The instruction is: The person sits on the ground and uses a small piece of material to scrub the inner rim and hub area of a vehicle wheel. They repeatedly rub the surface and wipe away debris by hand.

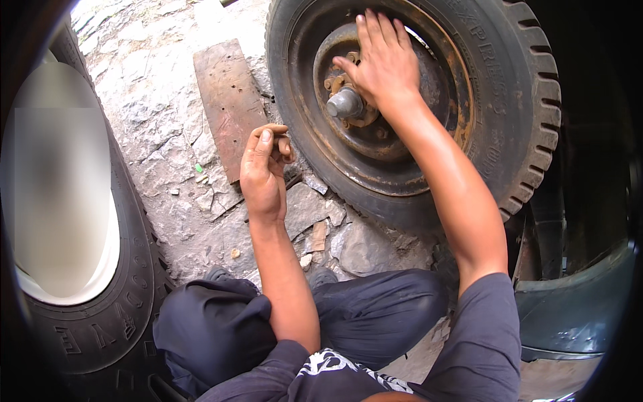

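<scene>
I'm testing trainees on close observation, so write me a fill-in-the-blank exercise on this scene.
Of the left hand and right hand, the one over the rusty wheel is the ____.
The one nearer the brown board is the ____.
The tyre at the picture's left edge surrounds a rim coloured ____.
Missing words: right; left; white.

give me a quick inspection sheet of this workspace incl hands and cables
surface: rough, uneven stone ground
things: dark tyre on a rusty rim, grey hub cap at its middle
clutter: worn wooden board lying beside the tyre; loose stone chips, small green scraps
left hand: fingers curled beside the tyre, contact unclear
right hand: fingers spread over the wheel
cables: nothing seen
surroundings: second tyre at left, dark glossy panel at right
</scene>
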`<state>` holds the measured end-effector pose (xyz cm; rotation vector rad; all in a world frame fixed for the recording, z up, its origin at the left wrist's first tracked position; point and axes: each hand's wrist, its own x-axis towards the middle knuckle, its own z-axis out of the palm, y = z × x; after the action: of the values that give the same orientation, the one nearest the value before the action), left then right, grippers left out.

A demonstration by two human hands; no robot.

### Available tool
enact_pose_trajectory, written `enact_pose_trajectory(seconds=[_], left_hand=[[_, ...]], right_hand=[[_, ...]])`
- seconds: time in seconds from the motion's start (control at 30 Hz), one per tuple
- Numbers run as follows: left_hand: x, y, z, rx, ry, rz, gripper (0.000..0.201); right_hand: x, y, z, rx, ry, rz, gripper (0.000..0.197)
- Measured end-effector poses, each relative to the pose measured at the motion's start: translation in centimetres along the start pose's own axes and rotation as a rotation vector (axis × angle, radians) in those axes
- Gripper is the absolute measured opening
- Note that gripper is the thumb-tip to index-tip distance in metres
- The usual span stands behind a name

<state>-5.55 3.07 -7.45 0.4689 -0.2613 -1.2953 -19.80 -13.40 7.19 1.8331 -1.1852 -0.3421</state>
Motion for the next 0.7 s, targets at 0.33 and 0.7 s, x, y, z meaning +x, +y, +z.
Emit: enact_pose_trajectory(seconds=[0.33, 0.7], left_hand=[[0.6, 0.6, -1.6, 0.011, 0.052, 0.007, 0.028], [1.0, 0.5, -3.0, 0.021, 0.073, 0.027, 0.028]], right_hand=[[-5.6, 0.2, 0.2, 0.086, 0.033, 0.043, 0.089], [-4.2, 0.5, -0.2, 0.059, 0.014, -0.035, 0.087]])
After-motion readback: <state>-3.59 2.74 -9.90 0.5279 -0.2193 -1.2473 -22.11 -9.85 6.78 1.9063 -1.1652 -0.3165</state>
